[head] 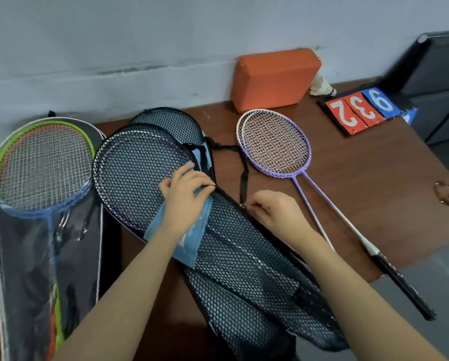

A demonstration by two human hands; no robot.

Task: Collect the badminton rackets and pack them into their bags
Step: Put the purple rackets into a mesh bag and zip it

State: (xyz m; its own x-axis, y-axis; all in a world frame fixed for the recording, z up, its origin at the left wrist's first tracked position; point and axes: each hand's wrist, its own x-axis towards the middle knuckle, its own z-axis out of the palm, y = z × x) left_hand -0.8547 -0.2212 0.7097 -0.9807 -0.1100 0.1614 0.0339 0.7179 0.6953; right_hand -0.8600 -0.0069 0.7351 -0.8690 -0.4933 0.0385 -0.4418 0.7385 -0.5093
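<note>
Working the mesh bag now, lying diagonally across the brown surface, head end up-left, tail running off the near edge toward me. Looks like purple-framed rackets are already inside it; frame is showing through the netting.

Left grip is curling round the blue fabric panel and the bag's black edge, pinning it down near the throat. Right grip is pinching something small on the bag's right edge, where the black strap attaches. Probably the zipper pull, but too small to confirm. Fingers are curled tight, knuckles up.

Both forearms are coming in from the bottom, converging on the bag's middle. Left wrist is sitting over the blue panel, right wrist just beside the loose rackets' shafts.

Doing it well, my read:
- keeping the left hand pinning the edge taut so the closure is running straight
- pulling along the edge line, not upward, so mesh isn't snagging
- keeping the strap out of the closure path

Still outstanding: two purple-and-white rackets are lying bare on the surface to the right, heads stacked, handles hanging past the near edge. Second mesh bag is peeking out behind the first one. Clear-front bag at far left is already holding green, orange and blue rackets.
</note>
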